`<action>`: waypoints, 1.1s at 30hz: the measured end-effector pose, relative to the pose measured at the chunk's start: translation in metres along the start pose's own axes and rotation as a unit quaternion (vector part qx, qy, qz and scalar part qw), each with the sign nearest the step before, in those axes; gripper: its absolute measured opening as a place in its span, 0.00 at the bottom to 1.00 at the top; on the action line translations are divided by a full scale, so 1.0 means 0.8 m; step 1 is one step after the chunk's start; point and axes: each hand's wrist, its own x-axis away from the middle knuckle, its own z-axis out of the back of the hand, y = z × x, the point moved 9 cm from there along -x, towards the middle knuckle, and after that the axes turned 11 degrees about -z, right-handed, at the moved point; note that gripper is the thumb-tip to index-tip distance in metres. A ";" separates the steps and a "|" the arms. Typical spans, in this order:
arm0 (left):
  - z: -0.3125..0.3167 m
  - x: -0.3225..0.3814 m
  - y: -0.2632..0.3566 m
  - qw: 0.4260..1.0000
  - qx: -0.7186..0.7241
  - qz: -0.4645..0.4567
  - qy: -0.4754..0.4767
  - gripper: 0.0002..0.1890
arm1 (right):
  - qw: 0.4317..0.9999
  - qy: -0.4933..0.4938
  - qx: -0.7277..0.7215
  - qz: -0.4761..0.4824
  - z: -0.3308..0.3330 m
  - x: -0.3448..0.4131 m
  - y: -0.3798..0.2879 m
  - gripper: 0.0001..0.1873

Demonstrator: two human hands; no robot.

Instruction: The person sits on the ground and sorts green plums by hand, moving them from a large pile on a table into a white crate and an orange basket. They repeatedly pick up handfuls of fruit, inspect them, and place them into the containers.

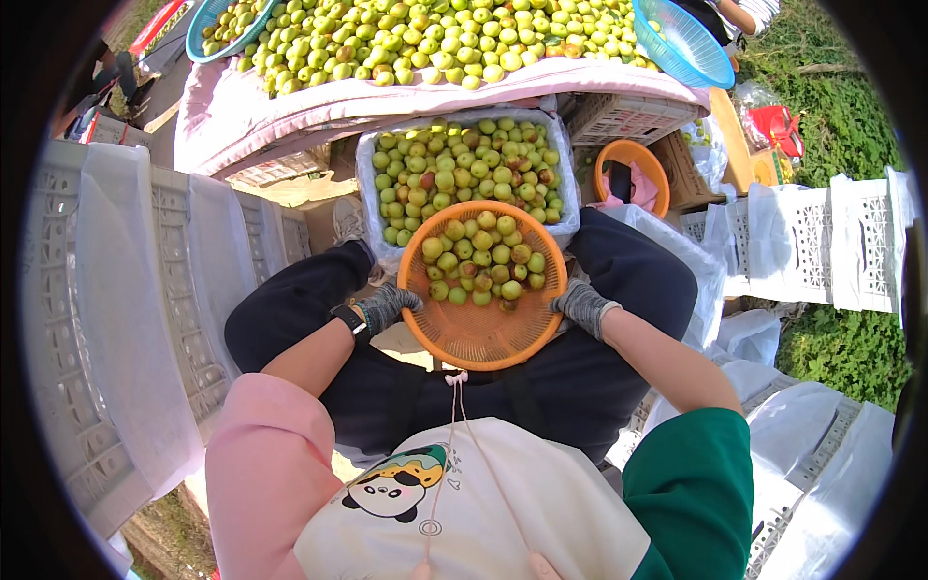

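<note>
An orange plastic basket (478,333) is held over my lap, its far side overlapping the near edge of a lined crate (371,210). Green fruits with brown patches (482,254) lie in the basket's far half; its near half shows bare mesh. My left hand (388,304), in a grey knit glove, grips the rim on the left. On the opposite side my right hand (580,306), gloved alike, grips the rim too. The crate is full of similar green and brownish fruits (464,167). The fingertips under the rim are partly hidden.
Beyond the crate, a pink padded cloth (290,119) bears a heap of green fruits (406,36) and blue baskets (685,47). An orange bucket (605,156) stands right of the crate. Lined white crates (174,275) line both sides. Another person's arm (736,16) shows at the upper right.
</note>
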 end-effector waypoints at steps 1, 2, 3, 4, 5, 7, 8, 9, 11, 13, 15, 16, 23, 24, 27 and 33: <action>0.004 0.002 0.017 0.999 0.026 -0.042 0.012 0.25 | 0.991 -0.004 -0.131 -0.002 0.008 0.004 -0.003 0.15; 0.008 0.005 0.035 0.993 0.060 -0.093 0.027 0.25 | 0.966 -0.005 -0.259 0.005 0.018 0.006 -0.008 0.16; 0.008 0.011 0.056 0.982 0.107 -0.150 0.031 0.24 | 0.922 -0.012 -0.386 0.011 0.026 0.009 -0.012 0.16; 0.012 0.015 0.072 0.980 0.116 -0.161 0.028 0.25 | 0.894 -0.030 -0.446 0.023 0.034 0.010 -0.017 0.15; 0.022 0.023 0.083 0.979 0.125 -0.156 0.049 0.24 | 0.852 -0.072 -0.514 0.068 0.040 0.014 -0.030 0.15; 0.028 0.039 0.128 0.952 0.195 -0.236 0.019 0.23 | 0.838 -0.091 -0.534 0.066 0.045 0.012 -0.039 0.16; 0.046 0.044 0.134 0.951 0.224 -0.202 0.064 0.21 | 0.847 -0.091 -0.519 0.065 0.045 0.011 -0.043 0.15; 0.062 0.052 0.158 0.935 0.253 -0.238 0.073 0.21 | 0.855 -0.096 -0.505 0.069 0.045 0.010 -0.047 0.15; 0.099 0.062 0.200 0.898 0.310 -0.288 0.116 0.24 | 0.878 -0.103 -0.461 0.080 0.041 0.008 -0.057 0.11; 0.139 0.070 0.252 0.879 0.334 -0.318 0.120 0.25 | 0.907 -0.092 -0.401 0.093 0.039 0.006 -0.064 0.10; 0.177 0.068 0.314 0.866 0.325 -0.359 0.122 0.24 | 0.914 -0.085 -0.380 0.113 0.041 0.005 -0.072 0.08; 0.208 0.065 0.338 0.837 0.339 -0.384 0.192 0.22 | 0.918 -0.075 -0.368 0.126 0.043 0.005 -0.077 0.09; 0.350 0.045 0.460 0.754 0.329 -0.468 0.322 0.22 | 0.930 0.239 0.099 0.261 0.063 0.042 -0.133 0.14; 0.365 0.036 0.466 0.759 0.319 -0.463 0.327 0.22 | 0.964 0.138 0.082 0.211 0.049 0.028 -0.127 0.23; 0.410 0.015 0.461 0.738 0.345 -0.452 0.363 0.23 | 0.883 0.240 0.233 0.329 0.030 0.046 -0.184 0.26; 0.455 0.007 0.432 0.690 0.372 -0.500 0.369 0.19 | 0.821 0.201 0.302 0.442 -0.036 0.036 -0.271 0.28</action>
